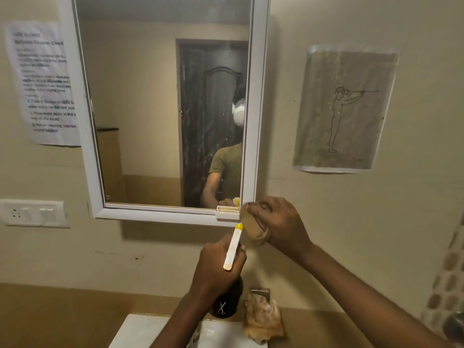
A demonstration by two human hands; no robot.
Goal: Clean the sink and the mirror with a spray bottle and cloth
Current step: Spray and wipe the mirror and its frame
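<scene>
The left hand [217,268], nearest the camera, is wrapping its fingers tightly around the neck of a dark spray bottle [227,301], whose white trigger head with a yellow nozzle tip [239,226] is pointing up and slightly right toward the lower right corner of the mirror [163,104]. The bottle's dark body is hanging below the fist, over the back edge of the white sink [140,331] at the bottom of the view. Just above and to the right, the right hand [281,226] is curling closed on a bunched beige cloth [253,233], and the cloth is sitting right beside the nozzle tip and against the bottom right corner of the mirror's white frame [258,96]. A small white holder [227,213] is sitting on the frame's lower edge, just left of the cloth. A crumpled tan rag [263,320] is lying draped by a metal tap [261,292] at the right rear of the sink. The mirror is reflecting a person in an olive shirt and a dark door. A printed notice [42,84] is hanging on the wall left of the mirror, a line drawing [344,109] on the right, and a switch plate [35,213] is sitting lower left
</scene>
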